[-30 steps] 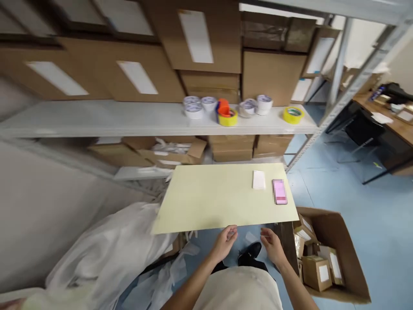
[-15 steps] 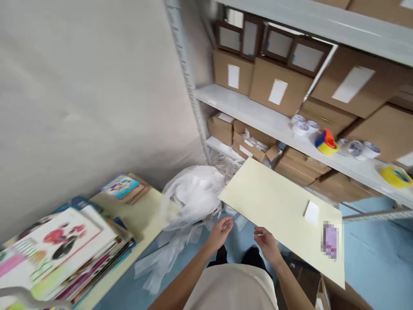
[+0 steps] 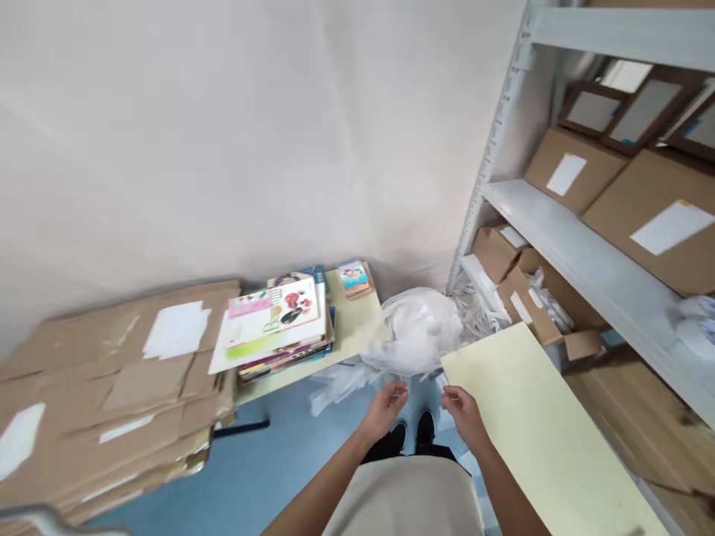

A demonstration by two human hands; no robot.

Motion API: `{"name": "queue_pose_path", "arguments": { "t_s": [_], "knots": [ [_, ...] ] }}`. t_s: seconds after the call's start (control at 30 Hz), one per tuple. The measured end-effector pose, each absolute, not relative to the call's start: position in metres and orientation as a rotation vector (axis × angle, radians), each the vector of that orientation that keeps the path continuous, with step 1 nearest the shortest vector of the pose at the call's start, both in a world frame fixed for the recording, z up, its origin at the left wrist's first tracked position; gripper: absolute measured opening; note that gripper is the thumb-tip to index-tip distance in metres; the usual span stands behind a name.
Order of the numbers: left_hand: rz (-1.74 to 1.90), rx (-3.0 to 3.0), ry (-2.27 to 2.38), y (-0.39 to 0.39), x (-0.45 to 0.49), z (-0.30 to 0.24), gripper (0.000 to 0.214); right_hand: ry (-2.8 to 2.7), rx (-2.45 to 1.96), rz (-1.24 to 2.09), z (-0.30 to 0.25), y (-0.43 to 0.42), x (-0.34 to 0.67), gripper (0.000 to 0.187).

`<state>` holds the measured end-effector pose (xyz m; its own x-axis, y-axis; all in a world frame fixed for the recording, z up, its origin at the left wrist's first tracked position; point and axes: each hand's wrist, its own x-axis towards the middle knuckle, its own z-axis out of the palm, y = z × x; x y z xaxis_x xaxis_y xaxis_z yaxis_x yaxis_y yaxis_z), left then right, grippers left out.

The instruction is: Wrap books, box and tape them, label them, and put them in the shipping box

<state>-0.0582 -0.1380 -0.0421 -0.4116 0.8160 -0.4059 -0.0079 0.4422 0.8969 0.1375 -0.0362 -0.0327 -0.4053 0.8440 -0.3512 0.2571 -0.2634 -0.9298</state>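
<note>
My left hand (image 3: 384,411) hovers in front of my body with nothing in it, its fingers loosely curved and apart. Level with it, my right hand (image 3: 462,414) is also free, fingers half bent, close to the left corner of a pale yellow tabletop (image 3: 536,417). Just beyond both hands lies a heap of white translucent plastic (image 3: 421,327). To the left, a stack of books (image 3: 279,327) rests on another pale yellow table (image 3: 357,324), with a smaller pile of booklets (image 3: 354,277) behind it.
Flattened cardboard boxes (image 3: 128,387) are piled high at the left. A metal shelf (image 3: 592,246) with cartons (image 3: 659,216) stands along the right. An open carton (image 3: 544,298) sits on its lower level. A pale wall (image 3: 279,134) closes off the back; the floor (image 3: 268,469) is blue.
The view has swung left, so the flattened cardboard shows and the tape rolls on the shelf have mostly left the picture. Both hands keep about the same pose, holding nothing.
</note>
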Motion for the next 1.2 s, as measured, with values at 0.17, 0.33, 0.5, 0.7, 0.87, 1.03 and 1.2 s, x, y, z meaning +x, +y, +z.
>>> {"name": "queue_pose_path", "arguments": {
  "t_s": [0.17,0.33,0.5,0.7,0.87,1.03,1.2],
  "knots": [
    [1.222,0.556,1.917,-0.153,-0.081,-0.032,0.053,-1.750,-1.179,1.828,-0.034,-0.003,0.100,0.059],
    [1.381,0.365,2.046,-0.184,-0.125,-0.028,0.054,-1.962,-1.019,1.860,-0.031,0.007,0.043,0.055],
    [1.599,0.203,2.179,-0.210,-0.188,-0.024,0.054,-2.048,-0.879,1.887,-0.024,-0.005,-0.028,0.046],
    [1.707,0.257,2.352,-0.236,-0.267,-0.026,0.052,-2.092,-0.781,1.855,-0.015,-0.036,-0.123,0.039],
    [1.559,0.345,2.622,-0.259,-0.322,-0.036,0.052,-2.000,-0.808,1.886,-0.021,-0.062,-0.175,0.052],
    [1.289,0.321,2.639,-0.267,-0.348,-0.031,0.066,-1.883,-0.881,1.919,-0.032,-0.078,-0.200,0.069],
    [1.001,0.169,2.607,-0.263,-0.356,-0.013,0.066,-1.938,-0.965,1.871,-0.035,-0.079,-0.223,0.075]
  ]
}}
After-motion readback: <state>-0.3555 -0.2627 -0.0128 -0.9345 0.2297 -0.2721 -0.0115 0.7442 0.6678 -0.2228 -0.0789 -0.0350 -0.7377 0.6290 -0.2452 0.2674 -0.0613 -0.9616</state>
